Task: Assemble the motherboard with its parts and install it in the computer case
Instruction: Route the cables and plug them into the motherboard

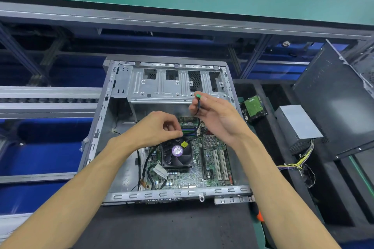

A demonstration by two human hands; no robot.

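Already the motherboard (204,159) lies flat inside the open computer case (113,119), on the case floor under the drive cage (172,85), with its CPU fan (177,154) mounted near the middle of the board. Above the board's far edge, the right hand (217,116) pinches a thin black cable just below its green connector (198,96), lifting the plug clear, probably so its face can be read before seating. The left hand (159,129), just above the fan, has its fingers curled round the lower run of the same wiring, likely to keep slack off the blades; a yellow plug (184,144) sits beside that hand's fingertips. Which header the green plug belongs to is hard to make out, since both hands cover the board's far strip. Outside the case, to its right, a hard drive (254,108) and a power supply (297,125) wait, the latter's wires trailing partly behind the right forearm.
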